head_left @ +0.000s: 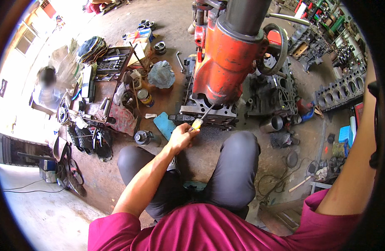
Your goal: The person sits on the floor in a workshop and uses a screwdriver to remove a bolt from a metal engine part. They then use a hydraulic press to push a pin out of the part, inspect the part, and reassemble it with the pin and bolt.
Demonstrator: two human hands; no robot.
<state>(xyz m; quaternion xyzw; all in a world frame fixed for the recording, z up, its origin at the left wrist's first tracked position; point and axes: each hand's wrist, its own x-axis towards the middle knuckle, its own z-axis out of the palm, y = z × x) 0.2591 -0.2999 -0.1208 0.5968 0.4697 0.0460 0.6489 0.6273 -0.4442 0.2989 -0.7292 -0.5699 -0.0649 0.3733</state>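
Note:
In my left hand (182,137) is a screwdriver (197,124) with a yellow handle, the fingers wrapped round it. Its thin shaft points up and to the right, over the near face of an engine block (188,110) between and beyond my knees. Where the tip ends against the block is too small to tell. A large orange-red machine column (226,58) stands over the block, its rounded lower end hiding part of it. My right forearm (354,129) is raised along the right rim, and the hand lies outside the picture.
Left stands a low bench with a tool tray (113,62), rags and a can (145,97). A blue sheet (164,125) and a bottle (141,137) lie nearer. At right are another engine block (267,96), a metal cylinder sleeve (272,124) and a long cylinder block (342,94).

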